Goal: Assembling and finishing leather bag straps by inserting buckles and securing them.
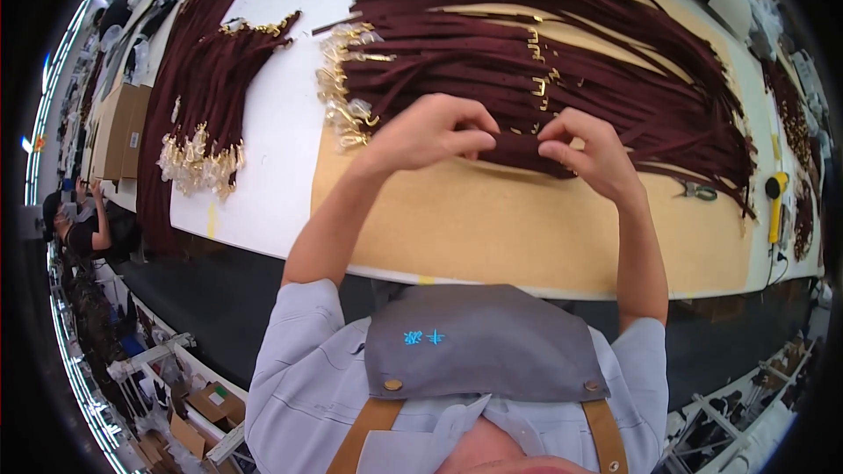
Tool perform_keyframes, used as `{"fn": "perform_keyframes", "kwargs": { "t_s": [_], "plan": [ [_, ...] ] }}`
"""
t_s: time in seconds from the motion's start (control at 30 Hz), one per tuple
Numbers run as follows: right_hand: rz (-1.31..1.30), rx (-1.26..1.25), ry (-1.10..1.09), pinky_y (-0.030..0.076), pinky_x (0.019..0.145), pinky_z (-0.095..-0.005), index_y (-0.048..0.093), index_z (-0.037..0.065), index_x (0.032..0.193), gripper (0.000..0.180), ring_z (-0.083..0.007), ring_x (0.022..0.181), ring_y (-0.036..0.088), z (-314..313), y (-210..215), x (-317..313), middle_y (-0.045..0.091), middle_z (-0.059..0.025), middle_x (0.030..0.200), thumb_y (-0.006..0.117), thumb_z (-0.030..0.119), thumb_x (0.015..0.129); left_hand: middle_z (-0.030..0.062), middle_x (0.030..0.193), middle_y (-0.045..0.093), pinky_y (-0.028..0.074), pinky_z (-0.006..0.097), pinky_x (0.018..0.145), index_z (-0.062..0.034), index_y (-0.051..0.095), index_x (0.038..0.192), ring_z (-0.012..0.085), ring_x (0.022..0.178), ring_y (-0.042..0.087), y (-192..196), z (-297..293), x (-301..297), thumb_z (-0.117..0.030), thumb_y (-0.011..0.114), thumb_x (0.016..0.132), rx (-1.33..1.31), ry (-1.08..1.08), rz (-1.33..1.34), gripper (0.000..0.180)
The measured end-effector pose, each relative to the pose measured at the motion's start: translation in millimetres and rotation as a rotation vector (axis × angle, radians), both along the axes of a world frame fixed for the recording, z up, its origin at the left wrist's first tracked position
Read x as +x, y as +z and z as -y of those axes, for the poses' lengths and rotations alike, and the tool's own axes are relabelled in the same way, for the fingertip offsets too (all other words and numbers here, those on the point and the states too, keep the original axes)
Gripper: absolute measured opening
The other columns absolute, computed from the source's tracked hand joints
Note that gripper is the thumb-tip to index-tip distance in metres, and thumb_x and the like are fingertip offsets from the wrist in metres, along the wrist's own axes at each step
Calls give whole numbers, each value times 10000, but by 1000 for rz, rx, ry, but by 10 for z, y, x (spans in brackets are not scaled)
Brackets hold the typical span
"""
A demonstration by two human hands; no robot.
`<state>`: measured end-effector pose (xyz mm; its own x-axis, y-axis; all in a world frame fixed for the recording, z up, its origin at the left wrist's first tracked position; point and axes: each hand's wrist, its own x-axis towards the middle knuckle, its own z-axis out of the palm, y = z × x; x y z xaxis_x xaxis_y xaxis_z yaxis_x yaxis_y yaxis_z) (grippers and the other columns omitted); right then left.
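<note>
Long dark maroon straps (439, 79) lie side by side across the tan sheet on the table, with gold metal pieces (536, 44) in a row across their middle. My left hand (435, 133) is closed, thumb against the fingers, on the near maroon strap (520, 153). A short way to the right, my right hand (590, 147) pinches that same strap near the row of gold pieces. Whether the fingertips also hold a small metal part is too small to tell. Gold clasps in clear wrapping (344, 88) sit at the straps' left ends, beyond my left hand.
Another maroon strap bundle (215, 88) with wrapped gold hooks lies on the white tabletop (272, 167) at left. Pliers (700, 193) and a yellow corded tool (775, 211) are at right. A cardboard box (123, 132) stands far left, near a co-worker (81, 226).
</note>
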<state>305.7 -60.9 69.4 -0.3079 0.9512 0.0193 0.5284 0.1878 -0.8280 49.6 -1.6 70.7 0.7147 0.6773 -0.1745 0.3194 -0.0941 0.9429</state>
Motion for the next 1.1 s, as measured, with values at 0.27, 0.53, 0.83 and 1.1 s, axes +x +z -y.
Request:
{"fn": "perform_keyframes", "kwargs": {
  "t_s": [0.27,0.53,0.83,1.1],
  "plan": [
    [-202,-307,-46,407,581,-225,623,10,872,154,-52,646,469,-36,-214,88,554,23,718,668,158,883,24,889,643,493,209,737,6,629,1063,75,778,598,-398,192,-387,-51,673,854,-109,350,357,221],
    [-108,128,51,424,561,-249,624,3,894,195,-72,616,521,-1,-304,-174,559,4,683,641,197,903,22,710,611,473,210,621,1,641,919,86,644,578,-434,360,-359,-106,641,897,-166,507,340,109],
    [-148,-447,191,436,486,-233,606,5,863,217,-62,529,533,-191,-147,-630,552,3,631,549,195,949,11,625,572,446,228,495,-43,612,759,93,522,549,-550,365,-401,-235,638,913,-296,574,262,247],
    [-79,-464,141,363,462,-226,594,8,800,214,-44,503,454,-152,-171,-522,529,15,582,581,178,930,58,737,639,494,285,612,-13,678,884,180,672,615,-672,-916,-1794,-116,607,871,628,1080,-109,126]
  ]
}}
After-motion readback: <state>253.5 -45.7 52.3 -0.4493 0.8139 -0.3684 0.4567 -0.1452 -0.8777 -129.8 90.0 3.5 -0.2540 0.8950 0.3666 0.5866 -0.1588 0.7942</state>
